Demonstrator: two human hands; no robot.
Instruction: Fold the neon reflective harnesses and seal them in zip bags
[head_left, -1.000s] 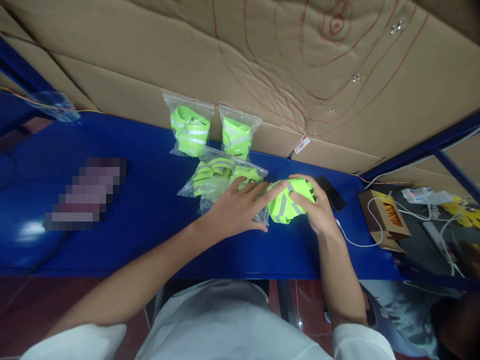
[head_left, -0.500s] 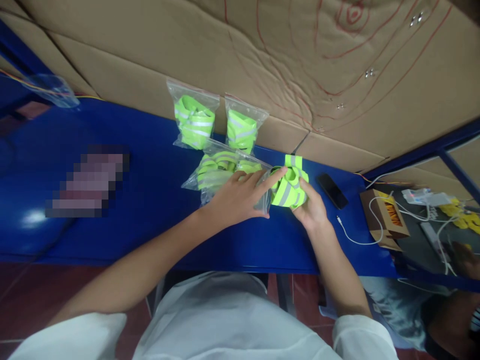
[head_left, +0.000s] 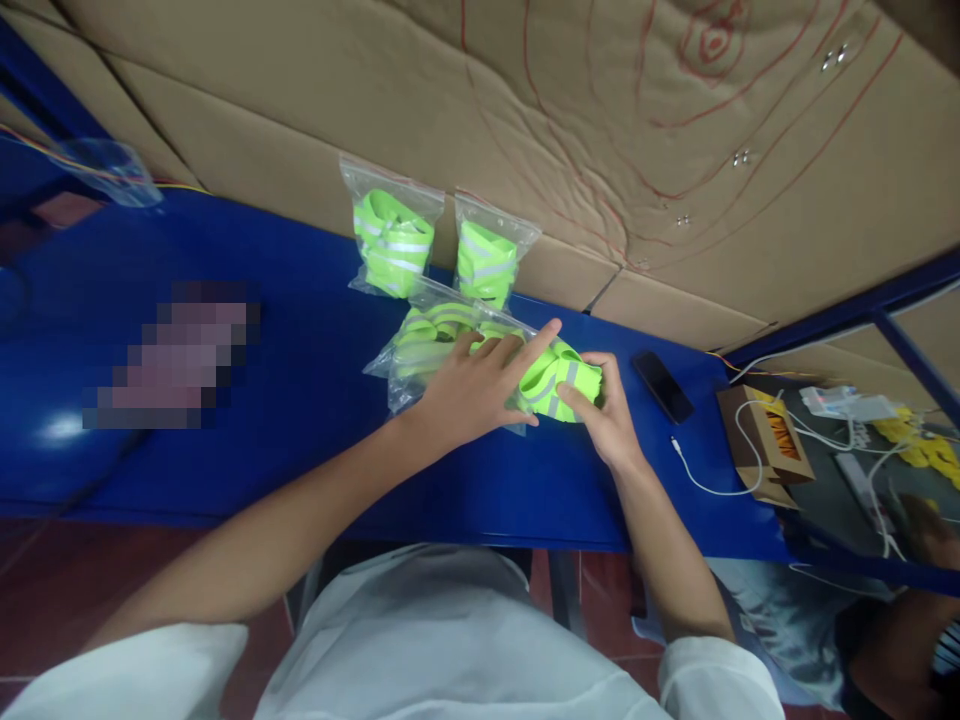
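Observation:
My right hand (head_left: pixel 609 412) is closed round a folded bundle of neon-yellow strap with grey reflective bands (head_left: pixel 574 388), its thumb pressed on top. The bundle's left end is at the mouth of a clear plastic zip bag (head_left: pixel 405 395). My left hand (head_left: pixel 480 385) holds this bag, index finger and thumb stretched apart at its mouth; the other fingers cover much of it. Just behind lies a filled zip bag (head_left: pixel 435 325) of the same strap, partly overlapped. Two more filled bags, a left one (head_left: pixel 394 240) and a right one (head_left: pixel 486 260), lean against the cardboard.
The blue table (head_left: pixel 300 420) is backed by a cardboard wall (head_left: pixel 300 100). To the right lie a black phone (head_left: pixel 661 386), a white cable (head_left: pixel 712 488) and an open cardboard box (head_left: pixel 765 440). A blurred-out item (head_left: pixel 180 355) lies left. Another person's arm (head_left: pixel 915 640) shows at lower right.
My right hand has moved the strap bundle left, up to the bag's mouth, and its thumb now lies across the bundle's front. My left hand stays at the bag, index finger raised slightly.

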